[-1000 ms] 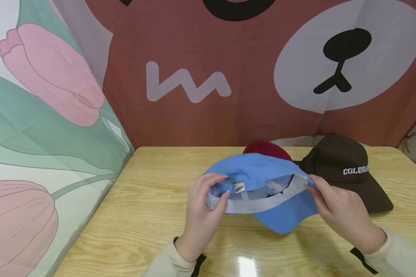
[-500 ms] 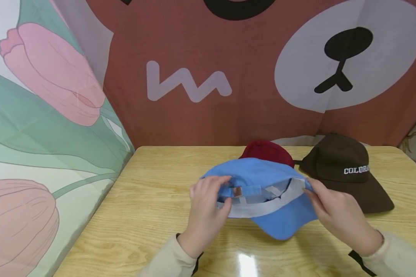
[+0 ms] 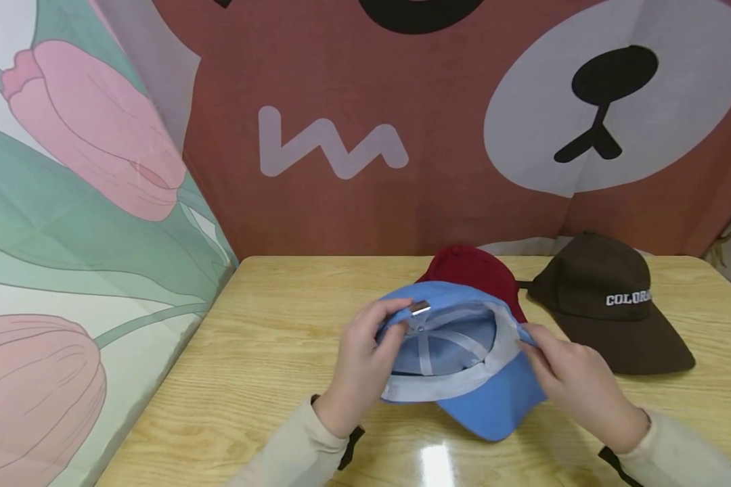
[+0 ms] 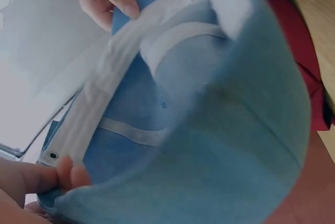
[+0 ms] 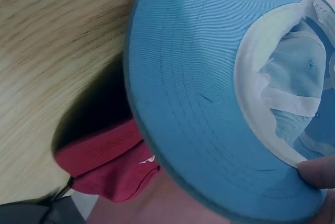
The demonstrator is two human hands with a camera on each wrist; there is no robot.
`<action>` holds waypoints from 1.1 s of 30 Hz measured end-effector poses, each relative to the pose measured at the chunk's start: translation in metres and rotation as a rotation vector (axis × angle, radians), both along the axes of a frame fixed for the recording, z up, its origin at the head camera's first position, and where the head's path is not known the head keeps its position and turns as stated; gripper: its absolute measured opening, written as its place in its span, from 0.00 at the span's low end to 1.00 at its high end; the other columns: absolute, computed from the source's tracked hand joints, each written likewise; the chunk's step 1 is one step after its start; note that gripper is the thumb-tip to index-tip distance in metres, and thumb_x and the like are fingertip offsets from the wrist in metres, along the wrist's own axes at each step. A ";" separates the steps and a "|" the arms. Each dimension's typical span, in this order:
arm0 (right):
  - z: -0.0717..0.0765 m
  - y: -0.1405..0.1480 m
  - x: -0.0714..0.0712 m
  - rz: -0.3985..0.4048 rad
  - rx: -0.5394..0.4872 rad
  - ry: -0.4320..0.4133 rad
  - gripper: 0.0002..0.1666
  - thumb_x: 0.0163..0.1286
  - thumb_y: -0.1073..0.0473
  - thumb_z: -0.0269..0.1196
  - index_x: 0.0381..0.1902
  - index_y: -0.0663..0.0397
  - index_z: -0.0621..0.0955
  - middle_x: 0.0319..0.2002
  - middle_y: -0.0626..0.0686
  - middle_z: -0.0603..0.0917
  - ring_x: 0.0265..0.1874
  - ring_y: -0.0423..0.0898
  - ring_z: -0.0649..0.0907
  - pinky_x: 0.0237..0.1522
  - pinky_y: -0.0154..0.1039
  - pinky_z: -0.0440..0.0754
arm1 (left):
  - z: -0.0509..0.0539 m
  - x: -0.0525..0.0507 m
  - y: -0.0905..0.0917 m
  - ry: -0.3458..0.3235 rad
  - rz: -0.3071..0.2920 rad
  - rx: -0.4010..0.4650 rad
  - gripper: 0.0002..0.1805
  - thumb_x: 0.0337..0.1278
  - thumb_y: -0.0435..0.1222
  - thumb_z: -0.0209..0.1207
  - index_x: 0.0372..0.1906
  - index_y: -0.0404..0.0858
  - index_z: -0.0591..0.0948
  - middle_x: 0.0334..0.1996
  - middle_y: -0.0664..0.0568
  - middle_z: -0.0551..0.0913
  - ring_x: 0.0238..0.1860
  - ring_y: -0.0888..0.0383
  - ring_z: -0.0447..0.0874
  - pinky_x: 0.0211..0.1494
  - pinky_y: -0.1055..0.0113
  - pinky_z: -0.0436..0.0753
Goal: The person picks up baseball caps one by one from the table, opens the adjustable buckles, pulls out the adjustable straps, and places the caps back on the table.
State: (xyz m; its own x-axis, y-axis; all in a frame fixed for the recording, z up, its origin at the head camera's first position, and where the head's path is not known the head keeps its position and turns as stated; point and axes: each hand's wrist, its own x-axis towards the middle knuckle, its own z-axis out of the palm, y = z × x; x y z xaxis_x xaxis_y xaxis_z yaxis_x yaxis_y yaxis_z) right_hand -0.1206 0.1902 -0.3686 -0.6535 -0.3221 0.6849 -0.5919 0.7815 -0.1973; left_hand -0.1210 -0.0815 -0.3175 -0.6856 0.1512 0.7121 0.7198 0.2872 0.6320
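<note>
Above the table, a blue cap [image 3: 463, 343] is held between both hands, its inside and white sweatband facing the head camera and its brim pointing down toward the front. The left hand [image 3: 365, 358] pinches the back edge near the metal strap buckle. With thumb and fingers, the right hand [image 3: 585, 382] grips the cap's right edge beside the brim. In the left wrist view, the cap's white sweatband [image 4: 99, 93] runs between the two hands. The right wrist view shows the underside of the brim [image 5: 193, 93], with the right thumb [image 5: 316, 171] at its edge.
A dark red cap [image 3: 475, 267] lies behind the blue one, partly covered by it. To its right sits a dark brown cap [image 3: 603, 284] with white lettering. Both are on the wooden table [image 3: 231, 379]. A printed cloth [image 3: 341, 216] hangs behind.
The blue cap has come slightly lower and nearer, tilting so more of its inside shows. Its buckle has turned upward beside the left fingers. The right hand has moved slightly left.
</note>
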 end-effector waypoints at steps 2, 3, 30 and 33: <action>0.002 -0.004 -0.001 -0.018 -0.011 -0.012 0.09 0.66 0.62 0.64 0.42 0.60 0.79 0.19 0.42 0.76 0.14 0.35 0.71 0.15 0.39 0.71 | 0.002 0.001 0.002 -0.005 -0.011 0.001 0.12 0.55 0.18 0.57 0.44 0.26 0.83 0.37 0.42 0.84 0.36 0.54 0.80 0.36 0.68 0.81; 0.004 -0.006 -0.001 -0.027 -0.018 -0.016 0.12 0.63 0.64 0.65 0.43 0.61 0.79 0.21 0.46 0.79 0.15 0.38 0.74 0.17 0.43 0.73 | 0.003 0.001 0.002 -0.005 -0.013 0.001 0.12 0.54 0.18 0.57 0.44 0.26 0.83 0.37 0.42 0.84 0.36 0.53 0.80 0.36 0.68 0.81; 0.080 -0.053 -0.037 0.279 -0.221 0.123 0.32 0.71 0.44 0.50 0.45 0.69 0.83 0.39 0.59 0.86 0.37 0.53 0.85 0.52 0.19 0.69 | 0.020 0.000 0.014 0.026 0.037 -0.109 0.11 0.55 0.25 0.65 0.45 0.28 0.85 0.37 0.47 0.84 0.40 0.53 0.78 0.40 0.67 0.78; 0.087 -0.055 -0.039 0.289 -0.215 0.176 0.28 0.73 0.48 0.50 0.44 0.69 0.83 0.38 0.59 0.86 0.35 0.52 0.85 0.50 0.19 0.70 | 0.026 -0.002 0.016 0.038 0.043 -0.123 0.10 0.57 0.26 0.64 0.44 0.29 0.85 0.36 0.48 0.84 0.38 0.55 0.77 0.38 0.67 0.77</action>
